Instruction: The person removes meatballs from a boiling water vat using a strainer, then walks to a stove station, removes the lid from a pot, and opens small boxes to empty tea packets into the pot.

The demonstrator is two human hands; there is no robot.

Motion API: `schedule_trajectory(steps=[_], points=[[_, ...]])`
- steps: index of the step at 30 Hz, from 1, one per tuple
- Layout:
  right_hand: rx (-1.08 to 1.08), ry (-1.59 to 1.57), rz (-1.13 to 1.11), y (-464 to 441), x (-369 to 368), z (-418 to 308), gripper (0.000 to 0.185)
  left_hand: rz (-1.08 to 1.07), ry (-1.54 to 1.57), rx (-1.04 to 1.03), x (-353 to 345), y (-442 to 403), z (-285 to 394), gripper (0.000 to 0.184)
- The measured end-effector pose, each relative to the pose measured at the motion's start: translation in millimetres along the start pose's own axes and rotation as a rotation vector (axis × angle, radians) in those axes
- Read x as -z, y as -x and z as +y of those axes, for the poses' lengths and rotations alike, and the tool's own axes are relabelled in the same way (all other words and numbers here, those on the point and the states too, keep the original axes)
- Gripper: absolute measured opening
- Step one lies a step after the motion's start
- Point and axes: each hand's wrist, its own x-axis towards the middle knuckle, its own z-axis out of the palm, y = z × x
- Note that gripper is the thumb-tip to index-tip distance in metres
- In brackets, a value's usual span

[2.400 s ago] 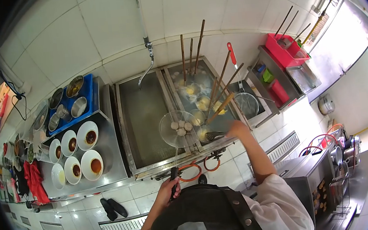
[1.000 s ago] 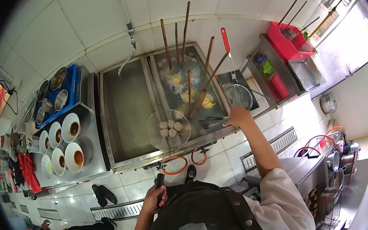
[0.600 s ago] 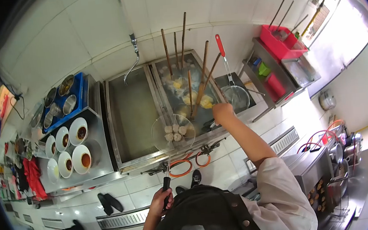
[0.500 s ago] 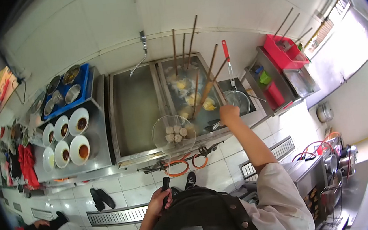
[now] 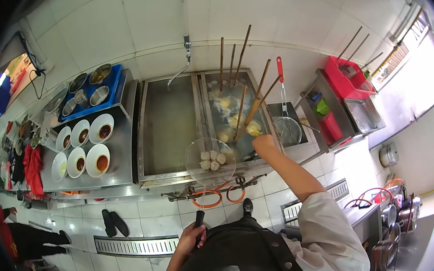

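My left hand is wrapped round the black handle of a wire strainer. Several pale meatballs lie in its mesh, which is over the front edge of the cooker. My right hand is closed above the front right of the bubbling cooking tank; what its fingers hold, if anything, is hidden. Beside it, a dark object shows at the tank's front edge. Yellowish food floats in the cloudy water, and several long wooden sticks stand up out of it.
A second tank of cloudy water adjoins on the left. Farther left are white bowls of sauce and a blue tray of metal containers. A red-handled strainer rests at right, near a red basket. Another person is at far left.
My right hand has moved slightly left and lower over the tank. The strainer stays in my left hand with the meatballs. The view has shifted, and the other person has moved toward the left edge.
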Motion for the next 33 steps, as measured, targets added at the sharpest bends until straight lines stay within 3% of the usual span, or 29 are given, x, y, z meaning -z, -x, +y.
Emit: schedule_trajectory(steps=[6, 11, 18, 21, 27, 30, 33], points=[[0.002, -0.136, 0.062, 44, 35, 92, 0.022, 0.039, 0.068, 0.02, -52, -20, -13, 0.016], [0.183, -0.412, 0.194, 85, 68, 174, 0.024, 0.085, 0.133, 0.162, -117, -40, -30, 0.016], [0.355, -0.432, 0.164, 76, 41, 182, 0.032, 0.05, 0.171, 0.057, -183, -110, -54, 0.016], [0.272, -0.506, 0.203, 81, 42, 204, 0.034, 0.071, 0.12, 0.04, -194, -130, -49, 0.016], [-0.183, -0.824, 0.324, 131, 23, 279, 0.044, 0.113, 0.073, 0.093, -201, -140, -31, 0.015], [-0.418, -1.059, 0.269, 152, 16, 308, 0.038, 0.109, 0.088, 0.13, -199, -139, -19, 0.015], [-0.526, -1.019, 0.365, 141, 7, 322, 0.034, 0.075, 0.046, 0.138, -191, -136, -10, 0.016]])
